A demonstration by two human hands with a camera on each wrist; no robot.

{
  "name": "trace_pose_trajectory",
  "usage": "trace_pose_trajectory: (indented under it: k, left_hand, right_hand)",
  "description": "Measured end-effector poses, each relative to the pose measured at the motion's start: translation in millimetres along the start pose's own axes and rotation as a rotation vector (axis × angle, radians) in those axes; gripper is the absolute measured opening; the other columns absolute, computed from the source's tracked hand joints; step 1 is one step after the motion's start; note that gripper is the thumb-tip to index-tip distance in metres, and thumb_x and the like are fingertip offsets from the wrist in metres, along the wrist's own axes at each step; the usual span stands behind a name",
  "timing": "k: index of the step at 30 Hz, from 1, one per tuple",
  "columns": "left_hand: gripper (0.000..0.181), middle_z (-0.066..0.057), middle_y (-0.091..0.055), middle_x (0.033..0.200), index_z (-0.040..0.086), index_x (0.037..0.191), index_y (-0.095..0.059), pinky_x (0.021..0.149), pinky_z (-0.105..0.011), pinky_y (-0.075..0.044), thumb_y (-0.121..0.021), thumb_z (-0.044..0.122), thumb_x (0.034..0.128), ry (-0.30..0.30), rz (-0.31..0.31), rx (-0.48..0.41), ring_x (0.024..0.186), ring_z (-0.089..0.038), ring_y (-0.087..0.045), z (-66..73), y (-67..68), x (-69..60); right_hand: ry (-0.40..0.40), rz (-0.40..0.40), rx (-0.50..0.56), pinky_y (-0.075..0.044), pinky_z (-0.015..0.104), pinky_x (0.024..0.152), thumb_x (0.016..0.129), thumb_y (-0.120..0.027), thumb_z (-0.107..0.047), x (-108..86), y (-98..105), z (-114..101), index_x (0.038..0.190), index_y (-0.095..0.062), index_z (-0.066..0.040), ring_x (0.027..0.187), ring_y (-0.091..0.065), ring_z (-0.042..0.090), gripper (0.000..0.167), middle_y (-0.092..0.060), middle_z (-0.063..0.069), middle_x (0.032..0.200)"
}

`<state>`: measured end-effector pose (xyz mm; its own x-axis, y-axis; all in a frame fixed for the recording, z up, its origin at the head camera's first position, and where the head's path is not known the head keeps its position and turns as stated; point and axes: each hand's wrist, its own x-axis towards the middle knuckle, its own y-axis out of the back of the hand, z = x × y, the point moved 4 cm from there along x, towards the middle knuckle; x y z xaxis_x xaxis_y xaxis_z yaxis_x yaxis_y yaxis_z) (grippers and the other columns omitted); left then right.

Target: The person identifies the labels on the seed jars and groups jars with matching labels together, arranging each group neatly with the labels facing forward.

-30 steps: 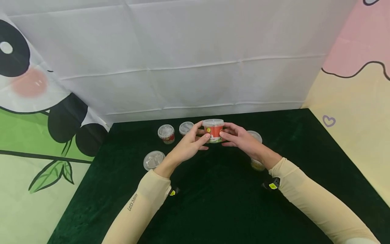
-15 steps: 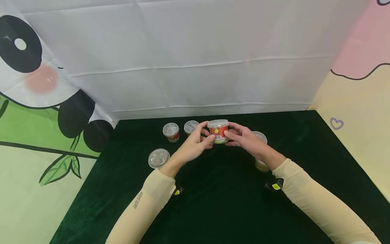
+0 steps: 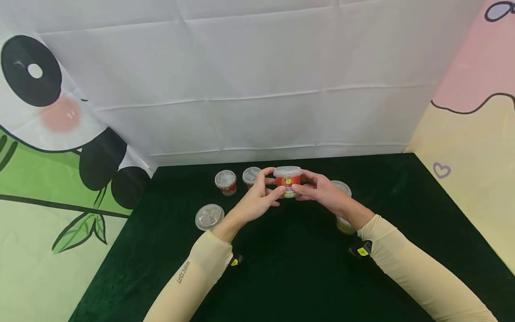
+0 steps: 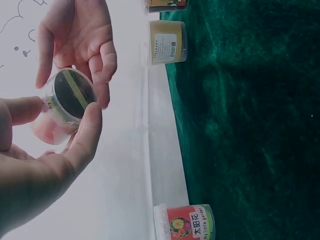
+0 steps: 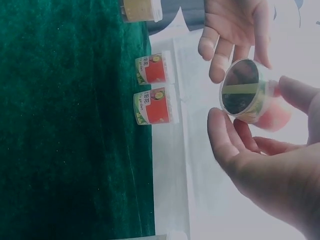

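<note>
A small clear plastic tub [image 3: 288, 181] with a red printed label and a clear lid is held up between both hands, above the far part of the table. My left hand [image 3: 257, 197] grips its left side with thumb and fingers. From the right, my right hand [image 3: 322, 191] grips it too, thumb at the front of the label. Both wrist views show the dark underside of the tub [image 4: 75, 95], crossed by a lighter band. Behind the left fingers stands a similar lidded tub [image 3: 250, 175], partly hidden.
Another red-labelled tub [image 3: 225, 182] stands at the back left, with a wider lidded tub [image 3: 209, 217] nearer the left forearm. Two more tubs, one yellowish [image 3: 345, 226], are partly hidden by the right hand and wrist. Dark green cloth [image 3: 297, 268] covers the table; a white curtain [image 3: 257, 125] hangs behind.
The held tub has turned a little between the hands, so its label's picture and lettering face the head camera more squarely. The head view has shifted slightly.
</note>
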<state>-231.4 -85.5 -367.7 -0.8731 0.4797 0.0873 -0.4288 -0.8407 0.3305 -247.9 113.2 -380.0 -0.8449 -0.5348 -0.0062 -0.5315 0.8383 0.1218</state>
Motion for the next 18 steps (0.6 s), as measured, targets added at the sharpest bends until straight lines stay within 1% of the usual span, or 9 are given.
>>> trace_pose_trajectory:
  k: [3, 6, 8, 12, 15, 18]
  left_hand:
    - [0.068, -0.018, -0.043, 0.139, 0.013, 0.156, -0.015, 0.085, -0.038, -0.059, -0.058, 0.026, 0.1051, -0.001, 0.016, 0.029, 0.105, -0.029, -0.065, -0.6, 2.2, -1.3]
    - [0.07, -0.017, -0.043, 0.137, 0.013, 0.157, -0.015, 0.084, -0.04, -0.06, -0.06, 0.025, 0.1043, -0.001, 0.023, 0.054, 0.102, -0.026, -0.066, -1.0, 4.7, -2.6]
    - [0.072, -0.018, -0.042, 0.137, 0.012, 0.157, -0.014, 0.085, -0.044, -0.059, -0.061, 0.025, 0.1039, -0.005, 0.021, 0.06, 0.101, -0.026, -0.065, -0.9, 4.9, -2.7]
    - [0.074, -0.019, -0.041, 0.138, 0.012, 0.158, -0.013, 0.086, -0.048, -0.059, -0.061, 0.025, 0.1038, -0.017, 0.007, 0.06, 0.102, -0.028, -0.065, -1.1, 2.6, -1.2]
    - [0.073, -0.02, -0.041, 0.141, 0.013, 0.158, -0.012, 0.085, -0.044, -0.059, -0.06, 0.025, 0.1044, -0.02, 0.001, 0.061, 0.104, -0.028, -0.065, -0.5, 1.2, 1.0]
    - [0.071, -0.02, -0.041, 0.144, 0.013, 0.158, -0.012, 0.085, -0.043, -0.059, -0.058, 0.025, 0.1052, -0.021, 0.001, 0.064, 0.106, -0.029, -0.065, 1.7, 0.3, 3.7]
  right_hand:
    - [0.016, 0.0, -0.006, -0.051, 0.042, 0.102, 0.104, -0.06, -0.029, 2.0, -1.1, 0.4, 0.159, -0.027, -0.007, 0.124, -0.052, 0.033, 0.068, -0.044, 0.017, 0.147]
    - [0.028, -0.004, -0.013, -0.051, 0.043, 0.101, 0.104, -0.06, -0.029, 4.3, -3.1, 0.0, 0.16, -0.025, -0.007, 0.124, -0.051, 0.033, 0.069, -0.044, 0.017, 0.149]
    - [0.033, -0.006, -0.009, -0.051, 0.045, 0.101, 0.104, -0.06, -0.029, 5.0, -3.6, -0.5, 0.16, -0.025, -0.007, 0.125, -0.05, 0.033, 0.069, -0.043, 0.017, 0.149]
    - [0.031, -0.001, -0.004, -0.05, 0.047, 0.101, 0.104, -0.059, -0.028, 3.8, -1.4, 0.4, 0.16, -0.026, -0.009, 0.126, -0.05, 0.033, 0.068, -0.044, 0.016, 0.151]
    - [0.034, 0.01, -0.011, -0.051, 0.045, 0.099, 0.104, -0.061, -0.027, 3.1, 1.1, 1.3, 0.16, -0.026, -0.01, 0.126, -0.052, 0.032, 0.068, -0.044, 0.015, 0.151]
    - [0.043, 0.029, -0.021, -0.053, 0.041, 0.098, 0.103, -0.063, -0.026, 2.6, 2.5, -0.9, 0.159, -0.028, -0.01, 0.125, -0.054, 0.031, 0.068, -0.045, 0.014, 0.151]
